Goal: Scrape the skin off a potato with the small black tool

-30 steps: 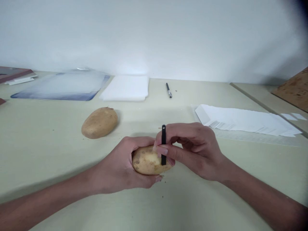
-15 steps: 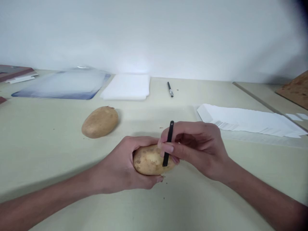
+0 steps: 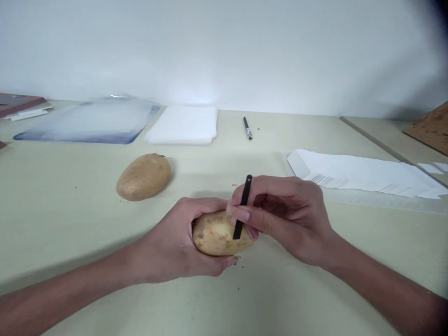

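Note:
My left hand (image 3: 182, 238) is wrapped around the left side of a yellowish potato (image 3: 213, 235) with brown specks, thumb below and fingers behind it. Thumb and fingertips of my right hand (image 3: 280, 214) pinch a narrow, flat black tool (image 3: 247, 186) with a small hole near its top. This tool leans over the potato, its squared lower end at the skin; whether it presses in I cannot tell. The right fingers cover the potato's upper right part. A second, browner potato (image 3: 144, 177) lies on the table beyond my left hand.
A black and silver pen (image 3: 248, 128) lies toward the wall. Left of it are a white stack of sheets (image 3: 184, 125) and a clear, blue-edged folder (image 3: 87, 121). White paper slips (image 3: 360, 173) fan out at right, near a brown board (image 3: 432, 126). Small crumbs dot the table (image 3: 273, 298).
The black tool's lower end has shifted slightly left and up across the potato, with my right fingers following. My left hand keeps its hold. The view has shifted a little.

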Available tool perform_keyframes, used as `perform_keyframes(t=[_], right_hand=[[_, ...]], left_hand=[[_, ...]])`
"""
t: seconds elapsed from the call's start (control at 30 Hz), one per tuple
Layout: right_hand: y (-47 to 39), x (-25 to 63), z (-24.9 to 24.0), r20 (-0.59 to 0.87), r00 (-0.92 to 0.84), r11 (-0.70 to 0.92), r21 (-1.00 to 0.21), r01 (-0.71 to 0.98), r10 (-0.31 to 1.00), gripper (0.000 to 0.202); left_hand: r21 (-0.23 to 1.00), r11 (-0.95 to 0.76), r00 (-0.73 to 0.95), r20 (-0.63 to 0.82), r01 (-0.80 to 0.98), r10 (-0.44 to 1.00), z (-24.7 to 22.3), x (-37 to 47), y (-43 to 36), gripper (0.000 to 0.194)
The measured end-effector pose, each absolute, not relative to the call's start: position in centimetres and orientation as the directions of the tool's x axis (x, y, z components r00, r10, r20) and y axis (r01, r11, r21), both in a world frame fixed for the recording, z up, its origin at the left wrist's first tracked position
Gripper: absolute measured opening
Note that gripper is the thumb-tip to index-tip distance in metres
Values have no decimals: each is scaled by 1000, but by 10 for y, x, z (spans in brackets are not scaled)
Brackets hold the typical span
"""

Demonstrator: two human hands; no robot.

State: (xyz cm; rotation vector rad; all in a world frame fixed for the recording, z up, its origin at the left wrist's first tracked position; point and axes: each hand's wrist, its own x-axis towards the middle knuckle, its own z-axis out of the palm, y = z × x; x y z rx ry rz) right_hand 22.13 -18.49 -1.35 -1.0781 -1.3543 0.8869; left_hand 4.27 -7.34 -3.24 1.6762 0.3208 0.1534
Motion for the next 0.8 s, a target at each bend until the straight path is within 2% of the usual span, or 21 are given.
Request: perform_keyframes(t=[0.13, 0.27, 0.4, 0.5, 0.67, 0.8], right_hand=[[-186, 222, -13, 328, 37, 317, -932, 175, 944, 13], [-185, 222, -15, 379, 2, 369, -902, 223, 926, 15], [-184, 223, -16, 413, -37, 409, -879, 244, 910, 17], [-185, 224, -16, 418, -35, 416, -886, 205, 908, 17], [-187, 223, -16, 336, 76, 332, -941, 64, 939, 12], [-186, 221, -17, 320, 124, 319, -947, 29, 939, 7]], left_hand=[[981, -50, 950, -166, 185, 264, -26, 43, -74, 25], [991, -69, 955, -91, 115, 281, -34, 43, -74, 27], [989, -67, 958, -109, 132, 267, -36, 44, -73, 24], [989, -84, 963, -96, 120, 252, -36, 44, -72, 29], [991, -85, 964, -78, 102, 253, -40, 44, -72, 36], [986, -108, 955, -90, 125, 283, -42, 43, -73, 34]])
